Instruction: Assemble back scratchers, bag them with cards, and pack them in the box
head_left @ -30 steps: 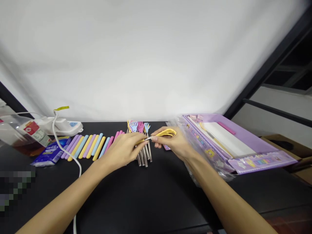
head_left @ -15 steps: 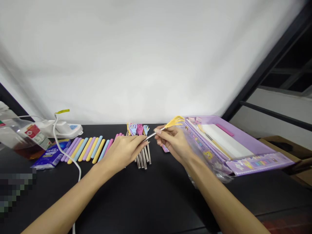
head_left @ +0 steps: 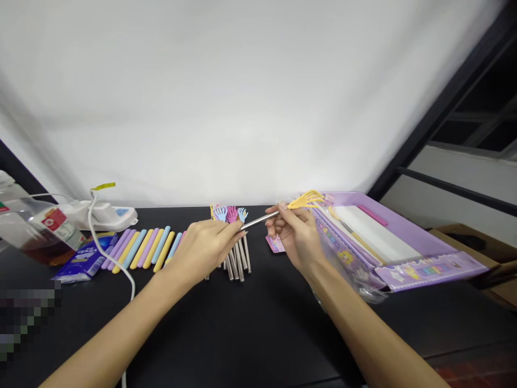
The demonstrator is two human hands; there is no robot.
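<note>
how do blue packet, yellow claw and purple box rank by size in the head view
1. Purple box
2. Blue packet
3. Yellow claw, on the held metal rod

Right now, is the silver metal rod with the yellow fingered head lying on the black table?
No, the left hand and right hand hold the rod above the table.

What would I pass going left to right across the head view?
Bottle, blue packet, coloured sticks, left hand, right hand, purple box.
</note>
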